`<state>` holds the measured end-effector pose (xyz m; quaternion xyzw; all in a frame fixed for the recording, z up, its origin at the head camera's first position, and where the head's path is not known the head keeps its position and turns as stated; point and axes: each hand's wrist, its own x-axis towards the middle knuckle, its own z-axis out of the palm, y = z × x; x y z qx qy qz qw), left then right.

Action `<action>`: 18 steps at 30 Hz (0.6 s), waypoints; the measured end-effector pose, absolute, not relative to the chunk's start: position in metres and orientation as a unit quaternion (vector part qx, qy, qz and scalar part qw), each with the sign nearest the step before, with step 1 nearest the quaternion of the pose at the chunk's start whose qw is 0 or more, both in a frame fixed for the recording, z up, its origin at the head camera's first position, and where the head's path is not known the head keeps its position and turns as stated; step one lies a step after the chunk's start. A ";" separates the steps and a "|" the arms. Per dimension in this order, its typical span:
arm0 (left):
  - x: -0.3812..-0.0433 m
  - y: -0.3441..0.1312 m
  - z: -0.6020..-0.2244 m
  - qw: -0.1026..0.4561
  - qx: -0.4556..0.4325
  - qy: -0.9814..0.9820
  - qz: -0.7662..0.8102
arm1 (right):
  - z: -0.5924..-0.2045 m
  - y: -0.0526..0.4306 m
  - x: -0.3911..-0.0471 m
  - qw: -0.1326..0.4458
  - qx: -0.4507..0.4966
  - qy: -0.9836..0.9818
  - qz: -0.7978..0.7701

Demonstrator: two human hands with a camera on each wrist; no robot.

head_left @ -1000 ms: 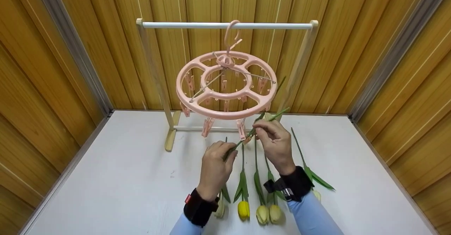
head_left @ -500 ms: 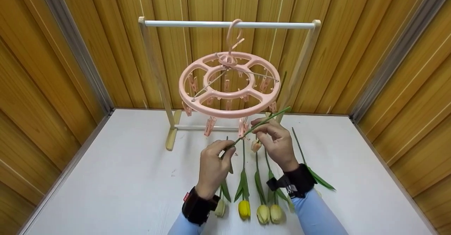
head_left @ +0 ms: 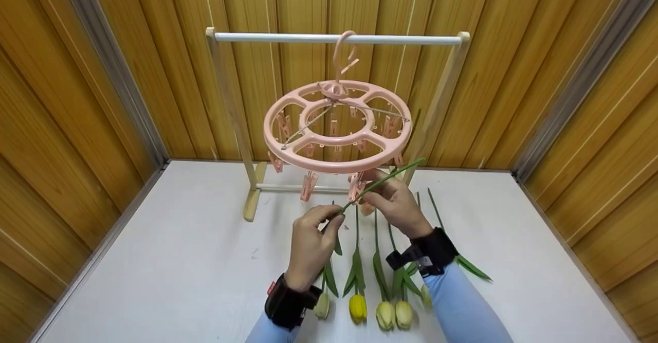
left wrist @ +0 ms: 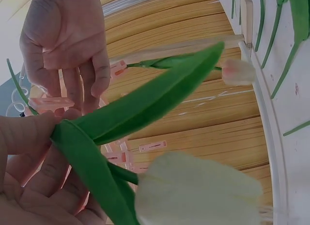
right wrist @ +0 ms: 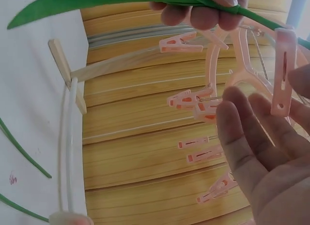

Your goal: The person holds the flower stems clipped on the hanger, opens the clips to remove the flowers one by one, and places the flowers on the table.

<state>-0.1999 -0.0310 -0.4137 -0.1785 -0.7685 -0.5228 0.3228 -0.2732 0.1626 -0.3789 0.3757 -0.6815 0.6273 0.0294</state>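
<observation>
My left hand (head_left: 316,235) pinches a tulip just where its leaves leave the stem (head_left: 398,172). The pale white bloom (left wrist: 198,191) points down, back past the hand, and the green stem slants up to the right. That stem crosses in front of a pink clip (right wrist: 284,72) on the front right of a round pink clip hanger (head_left: 334,167). My right hand (head_left: 398,206) is at this clip, fingers loosely bent and spread around it. Beyond it another tulip hangs bloom-down from a clip, its peach-white bloom (left wrist: 238,72) partly behind my right hand in the head view.
The hanger hooks over the white bar (head_left: 282,37) of a wooden stand. On the white table (head_left: 190,260) lie a yellow tulip (head_left: 358,308) and several pale tulips (head_left: 385,314), stems pointing away. Other pink clips (head_left: 308,186) dangle from the ring. Wood-patterned walls enclose the table.
My right hand has moved left, away from the hanging tulip's leaves, to the front right clip. My left hand keeps its pinch on the tulip and stays nearly still.
</observation>
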 end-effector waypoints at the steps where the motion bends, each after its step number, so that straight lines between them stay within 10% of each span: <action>1: -0.200 -0.031 -0.414 0.320 -0.176 -0.770 -0.523 | -0.379 0.163 -0.274 0.024 0.380 -0.678 0.629; 18: -0.201 -0.037 -0.414 0.306 -0.164 -0.777 -0.525 | -0.376 0.167 -0.272 0.008 0.382 -0.689 0.615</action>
